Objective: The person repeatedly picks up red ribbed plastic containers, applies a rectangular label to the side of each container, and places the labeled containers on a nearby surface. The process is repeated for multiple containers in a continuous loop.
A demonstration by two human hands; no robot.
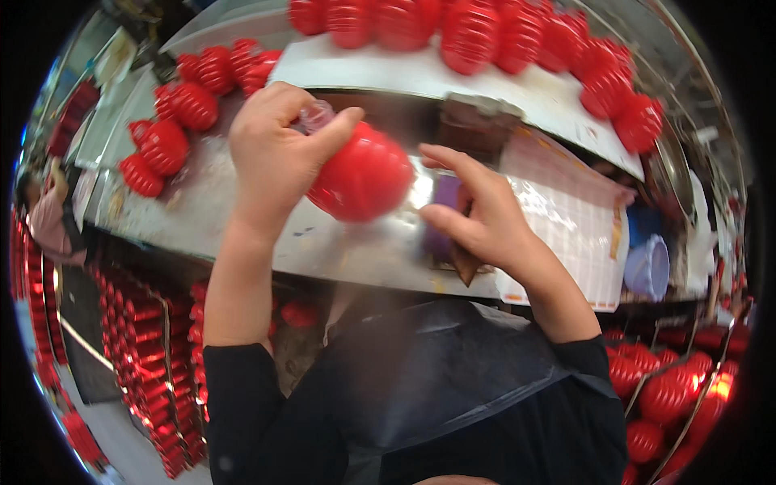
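My left hand (279,149) is closed round the clear, narrow neck (317,115) of a glossy red rounded piece (361,176), holding it tilted above the worktable (315,250). The red piece is slightly blurred. To its right, my right hand (482,212) is open, thumb and forefinger apart, with a gap between them and the red piece. Behind and below the right fingers is a purple block (442,214), partly hidden by the hand. A brown pointed thing (465,264) sticks out under that hand; its kind I cannot make out.
Ribbed red pieces (469,36) line a raised white shelf (364,69); more red pieces (164,147) stand at the left. A whitish checked sheet (558,218) lies at the right, near a lilac bucket (648,267). Red goods (145,364) hang below left. Another person (55,214) is far left.
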